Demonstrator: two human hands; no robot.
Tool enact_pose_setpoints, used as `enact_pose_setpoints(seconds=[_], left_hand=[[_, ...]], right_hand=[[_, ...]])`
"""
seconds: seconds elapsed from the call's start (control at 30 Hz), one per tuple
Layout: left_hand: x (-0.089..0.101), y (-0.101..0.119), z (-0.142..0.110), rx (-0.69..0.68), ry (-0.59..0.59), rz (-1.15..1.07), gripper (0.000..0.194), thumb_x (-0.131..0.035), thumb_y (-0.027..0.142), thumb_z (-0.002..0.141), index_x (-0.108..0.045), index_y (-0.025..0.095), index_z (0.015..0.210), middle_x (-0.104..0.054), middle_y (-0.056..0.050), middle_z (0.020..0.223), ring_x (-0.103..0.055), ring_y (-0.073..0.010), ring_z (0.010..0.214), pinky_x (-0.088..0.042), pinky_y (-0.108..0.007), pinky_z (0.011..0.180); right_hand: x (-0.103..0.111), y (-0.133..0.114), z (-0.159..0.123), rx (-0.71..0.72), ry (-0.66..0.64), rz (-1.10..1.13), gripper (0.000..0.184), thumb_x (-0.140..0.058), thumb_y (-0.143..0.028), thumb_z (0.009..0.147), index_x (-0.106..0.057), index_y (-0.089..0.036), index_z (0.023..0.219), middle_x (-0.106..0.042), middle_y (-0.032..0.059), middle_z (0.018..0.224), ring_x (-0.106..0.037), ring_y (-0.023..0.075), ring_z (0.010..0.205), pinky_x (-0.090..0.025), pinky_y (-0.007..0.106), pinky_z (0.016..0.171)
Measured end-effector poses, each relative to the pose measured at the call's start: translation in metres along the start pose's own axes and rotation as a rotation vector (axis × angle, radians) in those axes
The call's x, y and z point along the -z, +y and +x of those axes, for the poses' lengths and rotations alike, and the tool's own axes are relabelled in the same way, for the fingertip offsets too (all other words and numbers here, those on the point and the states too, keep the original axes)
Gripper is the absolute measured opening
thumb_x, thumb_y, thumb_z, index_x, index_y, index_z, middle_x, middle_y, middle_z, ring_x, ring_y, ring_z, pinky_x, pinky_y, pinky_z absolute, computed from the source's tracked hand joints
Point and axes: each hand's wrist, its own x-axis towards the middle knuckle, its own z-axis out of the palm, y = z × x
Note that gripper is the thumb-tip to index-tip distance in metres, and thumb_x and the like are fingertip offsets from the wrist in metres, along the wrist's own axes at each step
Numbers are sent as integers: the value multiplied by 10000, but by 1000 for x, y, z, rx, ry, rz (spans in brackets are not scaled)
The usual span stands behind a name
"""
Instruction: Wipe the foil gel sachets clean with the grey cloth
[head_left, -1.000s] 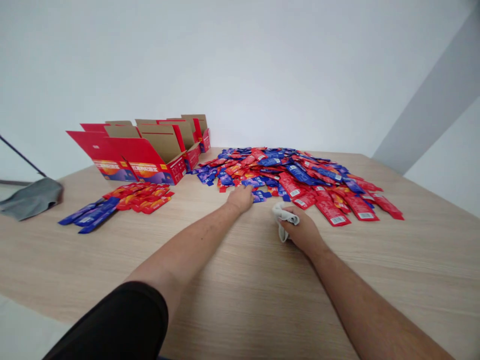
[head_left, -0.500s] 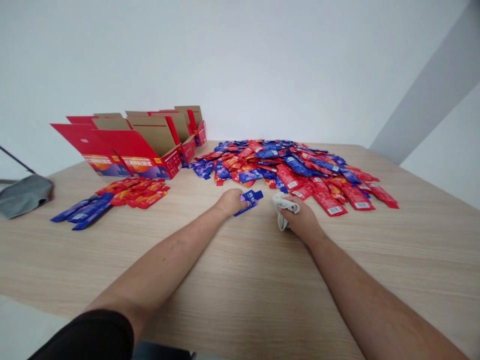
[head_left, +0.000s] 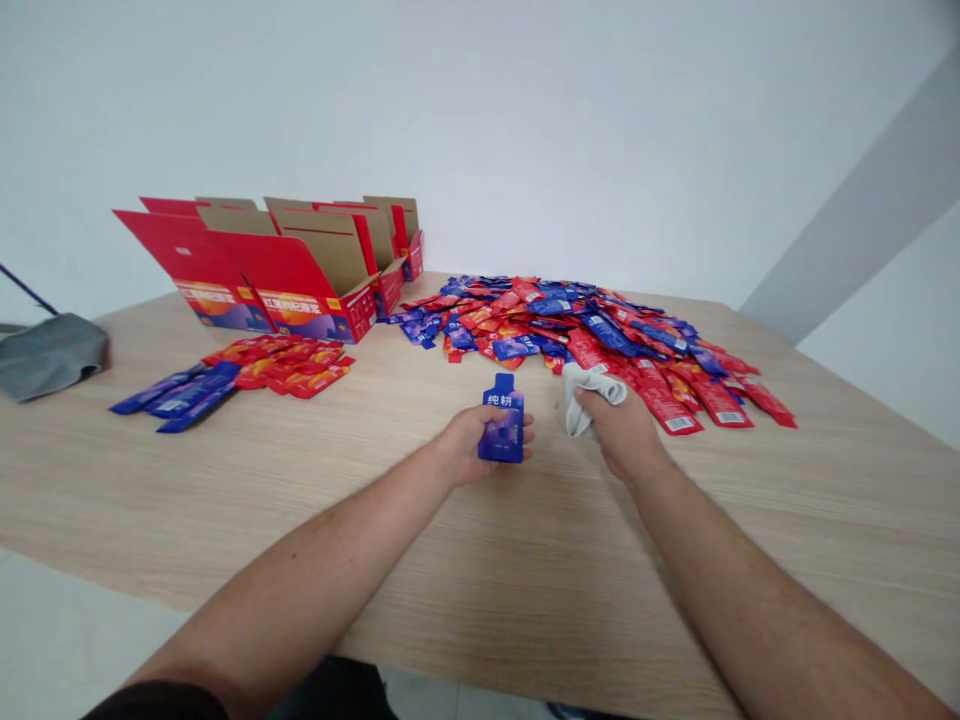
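A blue sachet point(head_left: 502, 425) with white lettering is held upright in my left hand point(head_left: 471, 445), thumb across its front and fingers behind it. To its right, my right hand point(head_left: 622, 425) grips a crumpled white cloth point(head_left: 581, 400), apart from the sachet. Beyond both hands lies a wide heap of red and blue sachets point(head_left: 540, 320). The nearest red ones point(head_left: 671, 405) lie close to my right hand.
On the left, a laid-out group of red sachets point(head_left: 277, 365) and blue sachets point(head_left: 180, 395) rests on the wooden table point(head_left: 375, 400). Open red cartons point(head_left: 300, 310) stand behind them. A grey cloth-like thing point(head_left: 52, 355) is at the far left. A white wall rises behind.
My left hand has turned the blue sachet from slanted to upright, front towards me, and drawn it nearer. My right hand with the cloth has shifted slightly right. The view has moved a little.
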Motion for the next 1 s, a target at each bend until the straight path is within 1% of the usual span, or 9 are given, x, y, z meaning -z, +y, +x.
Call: enact_pose_setpoints(seconds=[0.13, 0.2, 0.3, 0.37, 0.53, 0.67, 0.73, 0.8, 1.0], left_hand=[[1, -8, -4, 22, -40, -48, 255, -476, 209, 990, -687, 92, 1072, -760, -126, 959, -737, -209, 697, -635, -379, 643], [3, -10, -5, 15, -38, -59, 296, -456, 293, 1037, -682, 112, 1100, -750, -113, 932, -725, -207, 676, -626, -372, 630], [4, -13, -5, 5, -39, -69, 430, -409, 463, 1077, -690, 148, 1157, -741, -103, 907, -716, -207, 676, -616, -365, 638], [4, -16, -4, 5, -31, -62, 523, -367, 548, 1079, -706, 154, 1142, -740, -100, 905, -709, -206, 671, -613, -371, 643], [2, -29, -1, -11, -70, -15, 534, -378, 558, 1086, -736, 163, 1050, -754, -89, 887, -710, -201, 697, -603, -369, 710], [-1, -35, -3, -154, -8, 40, 439, -430, 448, 1100, -766, 164, 1102, -801, -86, 946, -748, -205, 854, -585, -324, 846], [-2, -35, -4, -160, 32, 60, 466, -432, 458, 1096, -777, 145, 1082, -813, -107, 986, -755, -218, 906, -587, -320, 853], [-3, -35, -2, -133, 40, 62, 501, -429, 496, 1090, -777, 136, 1076, -814, -124, 1010, -759, -228, 902, -596, -329, 828], [1, -39, 5, -117, -33, 17, 542, -377, 517, 1101, -740, 138, 1237, -811, -124, 1050, -767, -224, 877, -607, -320, 725]], right_hand=[[-5, -26, -11, 89, -48, -120, 261, -692, -423, 847, -734, -225, 1011, -765, 41, 887, -692, 245, 791, -544, 392, 758], [-8, -32, -19, 162, -72, -161, 243, -712, -384, 821, -737, -234, 1011, -771, 55, 940, -699, 260, 858, -550, 417, 823], [-9, -32, -32, 255, -86, -189, 268, -732, -357, 786, -726, -242, 1028, -766, 91, 1025, -695, 297, 978, -546, 461, 912], [-8, -30, -40, 336, -112, -227, 284, -723, -333, 799, -712, -243, 1067, -757, 104, 1027, -691, 304, 979, -558, 462, 898], [-12, -32, -56, 512, -178, -402, 427, -658, -215, 858, -646, -225, 1284, -722, 135, 1104, -684, 311, 1016, -588, 463, 898], [-20, -40, -67, 497, -364, -436, 515, -652, -142, 812, -646, -226, 1321, -705, 128, 1151, -683, 285, 1056, -599, 430, 930], [-21, -42, -69, 521, -505, -441, 523, -676, -142, 780, -671, -241, 1293, -705, 110, 1148, -691, 269, 1028, -608, 403, 899], [-19, -41, -68, 538, -569, -459, 527, -680, -144, 769, -684, -247, 1286, -702, 105, 1152, -697, 266, 1016, -610, 396, 882], [-16, -29, -62, 485, -402, -469, 532, -644, -126, 778, -678, -219, 1301, -701, 116, 1123, -700, 275, 998, -616, 426, 892]])
